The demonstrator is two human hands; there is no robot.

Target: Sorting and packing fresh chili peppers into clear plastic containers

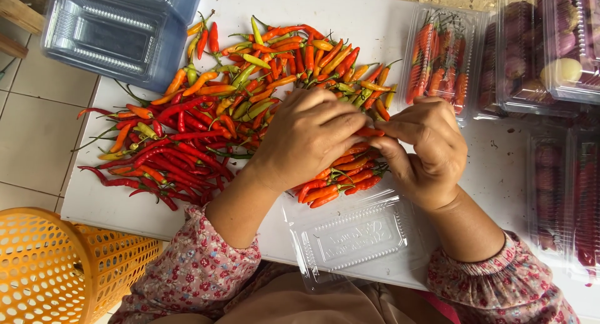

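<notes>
Chili (370,132) (orange-red) pinched between both hands, left (306,136) and right (425,150), fingers curled closed.

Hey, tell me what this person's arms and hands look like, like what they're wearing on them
Both hands are bare: the left hand and right hand show no gloves, and no rings or watch can be seen. Each arm wears a long pink fabric sleeve with a small floral print, gathered at the cuff partway up the forearm. The right arm's matching sleeve ends the same way.

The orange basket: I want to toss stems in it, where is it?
In the head view, the orange basket sits at the bottom left, below the white table edge, beside the person's left sleeve.
</notes>
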